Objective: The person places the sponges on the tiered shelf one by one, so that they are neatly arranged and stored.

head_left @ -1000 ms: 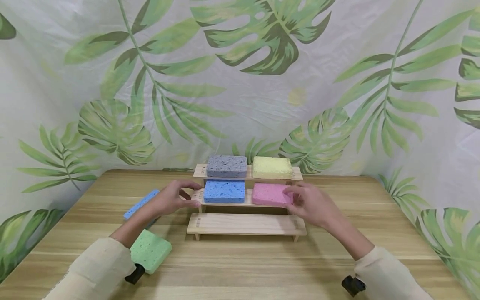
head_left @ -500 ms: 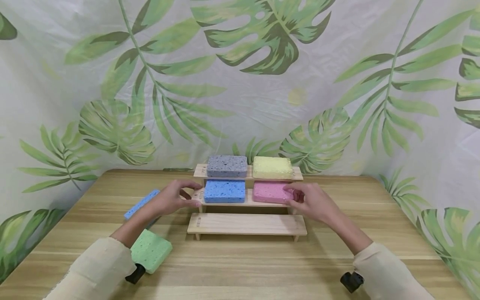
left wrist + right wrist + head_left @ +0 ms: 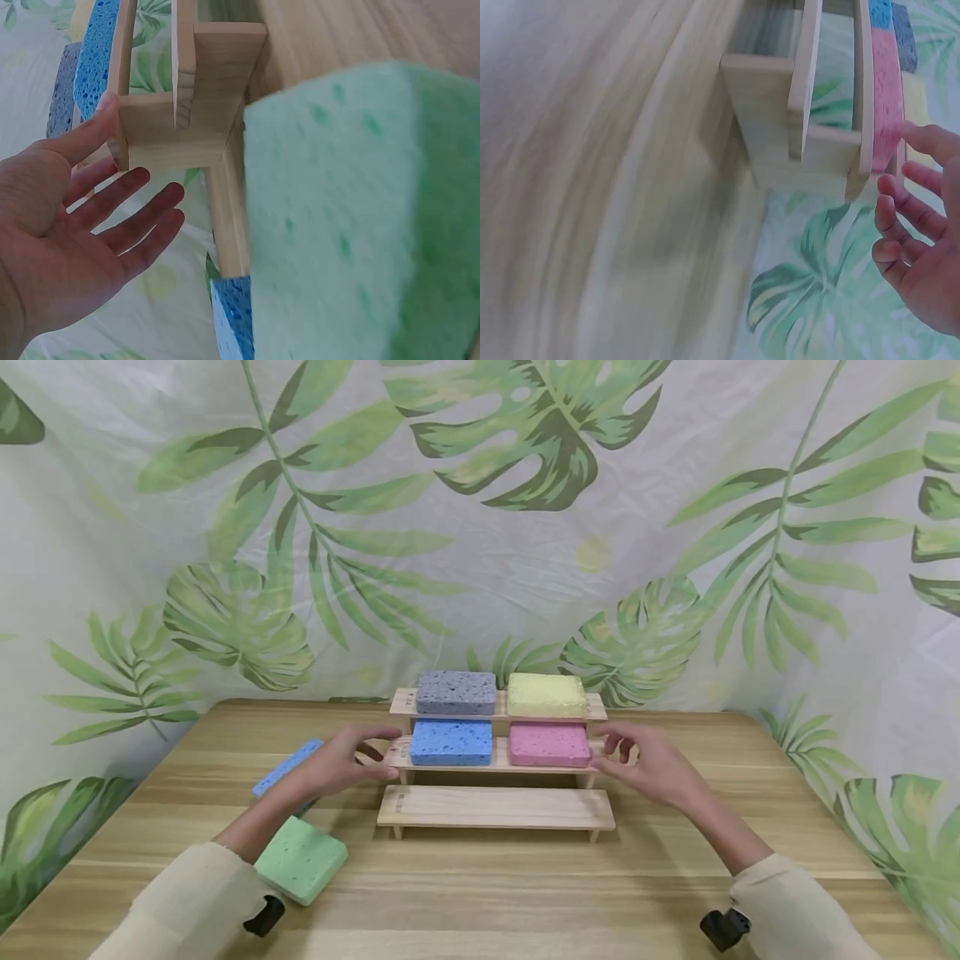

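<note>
My loose-fingered left hand [image 3: 345,762] touches the pale wooden rack [image 3: 495,807]; my relaxed right hand [image 3: 654,764] sits beside the pink rectangular sponge [image 3: 550,745], seemingly settled on the middle tier [image 3: 501,757], so next likely calls for fetching the green block sponge [image 3: 303,860].

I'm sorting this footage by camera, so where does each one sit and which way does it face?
Head: worn on the head, facing forward and down at the rack and sponges; the left hand, right hand and both sleeves show.
Left wrist: worn there, facing the rack's left end with the green sponge close; the left hand shows.
Right wrist: worn there, facing the rack's right end and pink sponge; the right hand shows.
Shared: both wrist views show the rack.
</note>
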Demonstrator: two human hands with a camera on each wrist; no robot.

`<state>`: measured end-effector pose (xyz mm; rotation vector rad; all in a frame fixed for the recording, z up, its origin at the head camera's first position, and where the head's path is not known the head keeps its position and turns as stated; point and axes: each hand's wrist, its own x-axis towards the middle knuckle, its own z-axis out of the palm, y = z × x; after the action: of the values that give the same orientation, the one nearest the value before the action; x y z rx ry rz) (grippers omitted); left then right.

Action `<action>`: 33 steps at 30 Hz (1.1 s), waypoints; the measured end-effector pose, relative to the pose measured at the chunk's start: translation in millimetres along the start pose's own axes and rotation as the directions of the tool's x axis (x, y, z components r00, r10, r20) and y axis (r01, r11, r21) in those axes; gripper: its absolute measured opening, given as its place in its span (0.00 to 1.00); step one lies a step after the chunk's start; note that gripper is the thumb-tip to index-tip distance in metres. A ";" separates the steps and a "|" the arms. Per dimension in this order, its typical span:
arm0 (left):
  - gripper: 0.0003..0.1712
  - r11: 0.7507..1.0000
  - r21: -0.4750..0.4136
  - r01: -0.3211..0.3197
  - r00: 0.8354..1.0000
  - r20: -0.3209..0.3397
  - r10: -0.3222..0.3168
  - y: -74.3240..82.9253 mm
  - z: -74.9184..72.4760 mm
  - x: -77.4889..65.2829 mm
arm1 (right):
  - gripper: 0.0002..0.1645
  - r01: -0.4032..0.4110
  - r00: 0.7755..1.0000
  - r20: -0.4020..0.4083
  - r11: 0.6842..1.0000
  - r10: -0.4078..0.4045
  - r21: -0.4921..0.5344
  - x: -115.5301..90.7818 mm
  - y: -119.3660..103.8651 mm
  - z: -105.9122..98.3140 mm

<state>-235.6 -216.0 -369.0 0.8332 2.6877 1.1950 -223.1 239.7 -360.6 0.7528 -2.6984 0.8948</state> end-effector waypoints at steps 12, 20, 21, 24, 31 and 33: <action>0.30 0.994 0.094 0.061 0.997 -0.052 -0.057 -21.4 -21.7 -38.6 | 0.30 0.022 0.994 0.109 0.996 -0.031 0.083 -4.4 25.4 1.0; 0.27 0.985 0.170 0.007 0.986 0.162 -0.035 -30.3 -44.9 -73.7 | 0.30 0.007 0.990 0.142 0.995 -0.022 0.104 -0.4 27.4 1.1; 0.28 0.985 0.175 0.001 0.980 0.198 -0.036 -31.3 -46.8 -77.8 | 0.30 0.006 0.989 0.144 0.995 -0.021 0.104 0.0 27.3 1.1; 0.29 0.982 0.187 -0.023 0.965 0.261 -0.027 -34.9 -50.9 -88.2 | 0.29 0.006 0.989 0.145 0.994 -0.022 0.109 0.4 26.6 1.2; 0.35 0.965 0.260 -0.021 0.952 0.301 -0.060 -35.2 -50.5 -102.5 | 0.29 -0.005 0.990 0.141 0.994 -0.010 0.106 0.9 26.6 1.2; 0.40 0.954 0.298 -0.003 0.949 0.303 -0.092 -33.4 -48.4 -104.4 | 0.29 -0.007 0.990 0.144 0.995 -0.008 0.103 1.0 26.6 1.0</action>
<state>-175.8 -319.7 -373.7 0.9022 2.6297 0.5918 -238.0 256.9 -374.4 0.8711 -2.7931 1.0243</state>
